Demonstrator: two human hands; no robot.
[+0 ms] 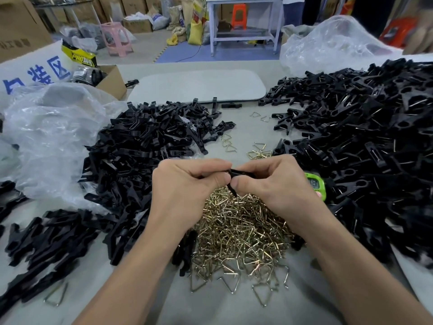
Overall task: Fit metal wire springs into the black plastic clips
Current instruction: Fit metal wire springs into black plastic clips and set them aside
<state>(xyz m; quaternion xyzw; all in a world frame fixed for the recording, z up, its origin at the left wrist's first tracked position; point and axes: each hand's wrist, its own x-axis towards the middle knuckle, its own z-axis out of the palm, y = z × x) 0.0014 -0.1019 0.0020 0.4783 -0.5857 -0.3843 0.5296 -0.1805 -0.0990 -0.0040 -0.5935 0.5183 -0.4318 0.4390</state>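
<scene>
Soft, even light is coming from overhead, and shadows on the bench [246,127] are lying faint and short. The wire springs [239,228] are glinting gold, and the clear plastic bag [51,137] is throwing pale glare. The clip [241,172] between the fingers [220,178] is showing as a dark shape with little detail. The wide lens is bending the edges — the clip pile [375,137] is smearing at far right.

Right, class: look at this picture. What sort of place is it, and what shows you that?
Probably a factory or warehouse assembly bench. Heaps of black plastic clips flank a pile of wire springs, the left hand and right hand pinch one clip, and cardboard boxes and sacks stand behind.
</scene>
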